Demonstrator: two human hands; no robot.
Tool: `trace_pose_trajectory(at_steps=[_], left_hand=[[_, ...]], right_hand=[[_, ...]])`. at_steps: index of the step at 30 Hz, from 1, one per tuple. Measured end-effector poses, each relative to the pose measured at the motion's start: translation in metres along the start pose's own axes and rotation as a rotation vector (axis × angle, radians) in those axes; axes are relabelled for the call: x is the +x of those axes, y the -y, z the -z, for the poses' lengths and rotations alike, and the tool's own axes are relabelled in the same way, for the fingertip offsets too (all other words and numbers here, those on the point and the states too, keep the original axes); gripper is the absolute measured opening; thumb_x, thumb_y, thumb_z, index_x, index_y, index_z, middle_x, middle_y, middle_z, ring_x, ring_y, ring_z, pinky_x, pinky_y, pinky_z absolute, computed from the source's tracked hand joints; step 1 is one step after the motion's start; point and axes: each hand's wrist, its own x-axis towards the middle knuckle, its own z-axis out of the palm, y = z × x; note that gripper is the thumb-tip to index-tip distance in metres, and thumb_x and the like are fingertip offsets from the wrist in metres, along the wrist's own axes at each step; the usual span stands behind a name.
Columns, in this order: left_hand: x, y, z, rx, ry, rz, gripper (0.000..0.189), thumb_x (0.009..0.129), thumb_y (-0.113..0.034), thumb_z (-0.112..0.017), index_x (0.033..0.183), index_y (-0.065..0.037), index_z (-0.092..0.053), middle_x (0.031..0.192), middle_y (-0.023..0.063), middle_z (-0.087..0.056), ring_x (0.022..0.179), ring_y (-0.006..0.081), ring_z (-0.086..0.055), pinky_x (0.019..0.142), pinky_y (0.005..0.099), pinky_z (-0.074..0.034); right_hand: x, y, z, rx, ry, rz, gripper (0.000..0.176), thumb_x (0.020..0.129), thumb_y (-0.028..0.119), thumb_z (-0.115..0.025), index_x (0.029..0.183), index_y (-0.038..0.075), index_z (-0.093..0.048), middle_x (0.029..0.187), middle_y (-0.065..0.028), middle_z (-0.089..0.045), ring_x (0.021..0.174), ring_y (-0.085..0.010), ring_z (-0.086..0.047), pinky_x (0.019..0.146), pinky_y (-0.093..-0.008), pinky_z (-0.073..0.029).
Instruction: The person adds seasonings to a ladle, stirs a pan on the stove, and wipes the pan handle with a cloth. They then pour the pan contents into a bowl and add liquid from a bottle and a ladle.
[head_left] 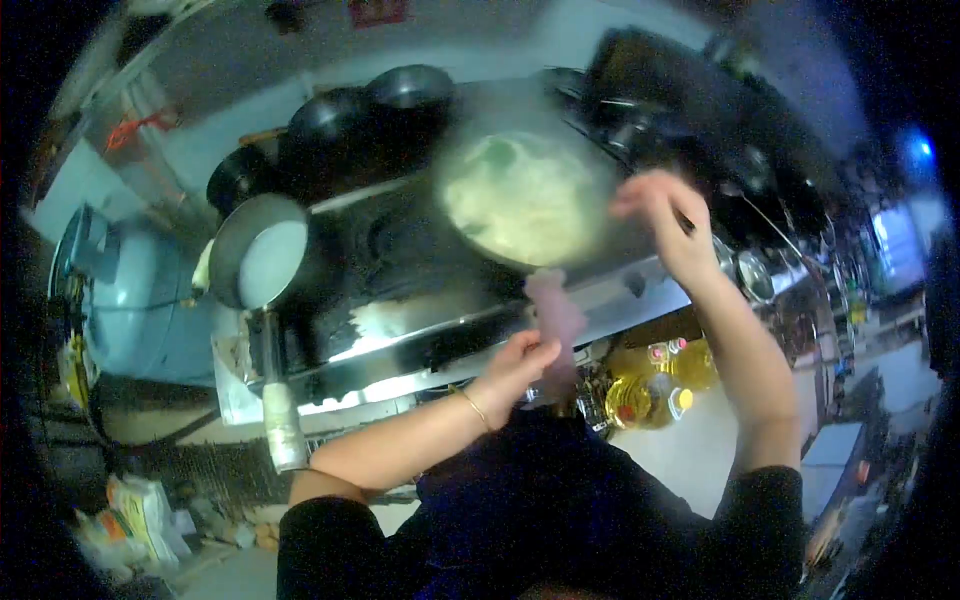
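We look down and see our dark shirt (560, 510) closest to us. Just past it, our left hand (528, 362) is closed on a soft pink cloth (560, 325), with the thumb and fingers pinching its side. A thin gold band (474, 408) goes around our left wrist. The pink cloth reaches up to the near edge of the big pan (525, 258).

Low down on the right side, we see bottles of yellow oil (640, 398), and one has a yellow cap. On the left, the pale wrapped handle (284, 428) of a small pan (226, 255) points back toward us. That small pan has something white (272, 264) in it.

The big pan sits over the shiny stove (400, 330), in front of us. It is full of pale yellow-green food (520, 200), and it looks misty all around it. Our right hand (670, 212) is up by the right side of the big pan, with its fingers bent in. There is something dark at the palm, but it is too blurry, so we cannot tell if we are holding it.

Farther back, we see round black pots (330, 118) in a row.
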Motion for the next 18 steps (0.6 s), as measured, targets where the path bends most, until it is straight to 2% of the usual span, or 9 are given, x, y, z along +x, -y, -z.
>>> trace_pose_trajectory(at_steps=[1, 2, 4, 6, 8, 9, 11, 14, 18], left_hand=[[0.01, -0.002, 0.001, -0.053, 0.133, 0.076, 0.036, 0.087, -0.034, -0.054, 0.11, -0.007, -0.052, 0.099, 0.0061, -0.059, 0.093, 0.0174, -0.056, 0.08, 0.0333, -0.046], [0.015, -0.008, -0.004, -0.286, 0.226, 0.059, 0.035, 0.085, -0.032, -0.058, 0.107, -0.006, -0.053, 0.098, 0.0075, -0.06, 0.091, 0.0196, -0.058, 0.08, 0.036, -0.048], [0.036, -0.017, -0.004, -0.37, 0.28, 0.049, 0.037, 0.084, -0.03, -0.059, 0.109, -0.005, -0.051, 0.101, 0.0092, -0.06, 0.093, 0.0205, -0.058, 0.083, 0.0367, -0.048], [0.043, -0.019, -0.009, -0.513, 0.327, 0.078, 0.037, 0.083, -0.021, -0.057, 0.114, -0.004, -0.048, 0.107, 0.0123, -0.058, 0.097, 0.024, -0.057, 0.086, 0.0383, -0.046], [0.034, -0.028, -0.024, -0.655, 0.397, 0.102, 0.041, 0.082, -0.017, -0.055, 0.119, -0.002, -0.046, 0.112, 0.0138, -0.056, 0.1, 0.0258, -0.055, 0.086, 0.0366, -0.046], [0.041, -0.021, -0.018, -0.783, 0.411, 0.212, 0.045, 0.08, -0.015, -0.053, 0.121, -0.002, -0.043, 0.113, 0.0162, -0.055, 0.103, 0.0288, -0.055, 0.088, 0.0405, -0.046], [0.044, -0.019, -0.013, -0.747, 0.394, 0.182, 0.043, 0.081, -0.015, -0.053, 0.121, -0.002, -0.043, 0.114, 0.0155, -0.055, 0.102, 0.0281, -0.055, 0.087, 0.041, -0.046], [0.048, -0.009, 0.012, -0.564, 0.27, 0.074, 0.041, 0.081, -0.01, -0.055, 0.12, -0.002, -0.044, 0.108, 0.012, -0.057, 0.095, 0.0259, -0.058, 0.081, 0.0399, -0.049], [0.033, -0.022, 0.032, -0.275, 0.231, -0.029, 0.047, 0.075, -0.008, -0.063, 0.118, -0.002, -0.045, 0.099, 0.01, -0.057, 0.087, 0.0237, -0.059, 0.074, 0.0379, -0.051]], right_hand=[[-0.025, -0.006, 0.017, 0.037, -0.046, -0.102, 0.022, 0.091, 0.015, -0.044, 0.087, 0.0, -0.06, 0.078, -0.007, -0.063, 0.076, -0.0144, -0.06, 0.073, -0.0269, -0.046], [-0.053, -0.011, 0.03, 0.079, -0.094, -0.202, 0.023, 0.092, 0.016, -0.044, 0.089, 0.0, -0.059, 0.078, -0.0073, -0.063, 0.076, -0.0143, -0.06, 0.073, -0.0269, -0.046], [-0.106, -0.019, 0.05, 0.1, -0.141, -0.278, 0.025, 0.093, 0.018, -0.043, 0.091, -0.001, -0.059, 0.078, -0.0077, -0.063, 0.075, -0.0146, -0.06, 0.073, -0.0268, -0.045], [-0.162, -0.027, 0.059, 0.119, -0.246, -0.41, 0.031, 0.095, 0.023, -0.039, 0.093, 0.0, -0.059, 0.078, -0.0075, -0.063, 0.077, -0.0148, -0.059, 0.073, -0.027, -0.045], [-0.207, -0.021, 0.055, 0.201, -0.455, -0.524, 0.035, 0.096, 0.025, -0.035, 0.097, 0.0, -0.059, 0.08, -0.0061, -0.061, 0.08, -0.014, -0.057, 0.073, -0.0272, -0.044], [-0.231, -0.024, 0.052, 0.12, -0.516, -0.55, 0.036, 0.096, 0.026, -0.035, 0.099, -0.001, -0.058, 0.082, -0.0058, -0.06, 0.08, -0.0134, -0.056, 0.073, -0.0269, -0.043], [-0.279, -0.033, 0.042, -0.038, -0.629, -0.608, 0.037, 0.096, 0.027, -0.034, 0.104, -0.001, -0.057, 0.085, -0.005, -0.058, 0.081, -0.0122, -0.053, 0.073, -0.0262, -0.042], [-0.321, -0.03, 0.016, 0.13, -0.868, -0.753, 0.034, 0.095, 0.024, -0.036, 0.109, -0.002, -0.055, 0.087, -0.0048, -0.055, 0.081, -0.0119, -0.05, 0.074, -0.0261, -0.041], [-0.324, -0.018, -0.005, 0.197, -0.981, -0.683, 0.029, 0.094, 0.018, -0.041, 0.112, -0.002, -0.051, 0.089, -0.0057, -0.055, 0.083, -0.0136, -0.052, 0.076, -0.0279, -0.043]])
